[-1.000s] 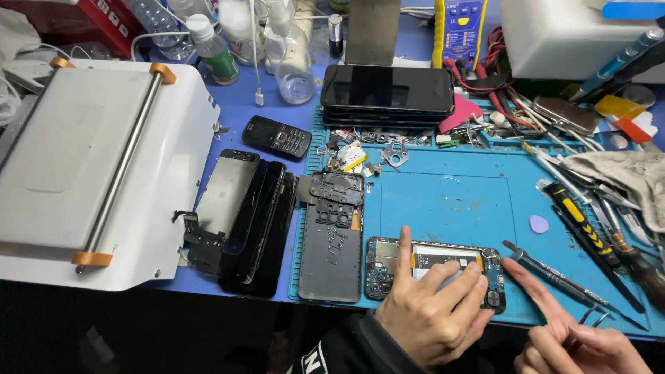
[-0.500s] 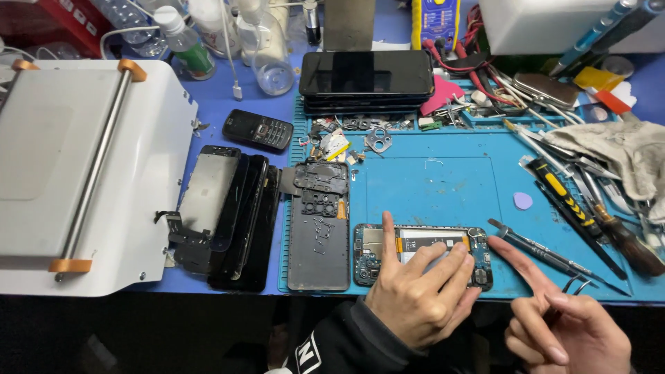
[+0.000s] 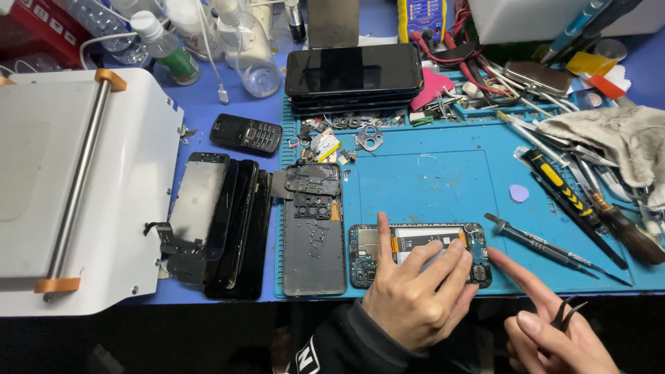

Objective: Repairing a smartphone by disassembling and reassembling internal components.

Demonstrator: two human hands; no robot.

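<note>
The left hand (image 3: 415,294) lies flat, fingers spread, pressing the opened blue-boarded phone (image 3: 419,253); the right hand (image 3: 554,329) pinches thin black tweezers (image 3: 564,315). The exposed board looks fragile, so its stiff edges seem the safest hold.

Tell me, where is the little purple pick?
In the head view, the purple pick lies on the blue mat, toward the right, just left of the yellow-and-black screwdriver and above the opened phone under the left hand.
</note>
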